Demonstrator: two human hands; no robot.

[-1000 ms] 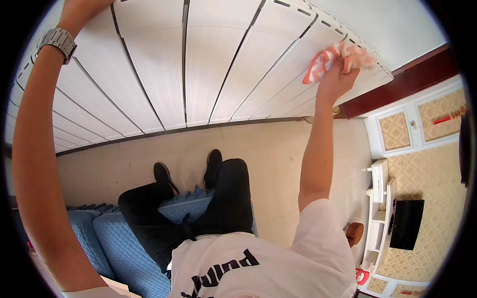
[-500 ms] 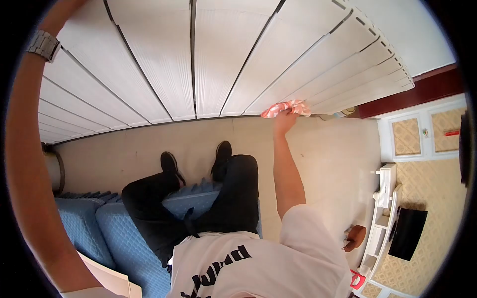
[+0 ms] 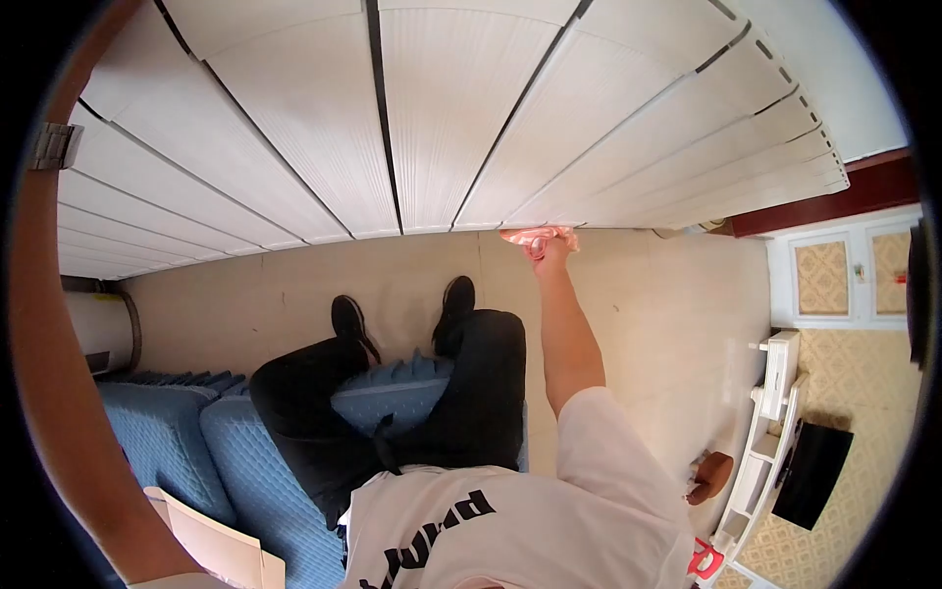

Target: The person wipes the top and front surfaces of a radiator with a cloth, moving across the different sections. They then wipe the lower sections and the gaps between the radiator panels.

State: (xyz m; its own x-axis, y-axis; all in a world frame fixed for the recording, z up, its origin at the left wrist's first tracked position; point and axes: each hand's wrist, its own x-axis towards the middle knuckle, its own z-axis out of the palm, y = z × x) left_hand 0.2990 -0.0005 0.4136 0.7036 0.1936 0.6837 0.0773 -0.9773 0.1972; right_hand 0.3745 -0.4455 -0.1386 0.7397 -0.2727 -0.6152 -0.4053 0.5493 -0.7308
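My right hand [image 3: 553, 255] is closed around a pink and white cloth [image 3: 523, 238], pressed at the lower edge of a large white slatted panel [image 3: 471, 118]. The cloth is bunched up, and part of it sticks out to the left of the fingers. My left hand [image 3: 106, 34] reaches up along the left side of the panel, past a metal watch [image 3: 56, 146] on the wrist. Its fingers are cut off by the frame edge, so what they touch is hidden.
Blue quilted seating [image 3: 265, 471] lies beneath and beside my legs, with an open cardboard box [image 3: 216, 540] on it. A white cylinder [image 3: 103, 329] stands at left. To the right are a white shelf unit [image 3: 760, 447], a black screen [image 3: 812, 476] and a brown stool-like object [image 3: 710, 478].
The right hand and cloth have moved slightly left and down along the panel's lower edge. The view has shifted a little, and the left wrist sits farther left and lower.
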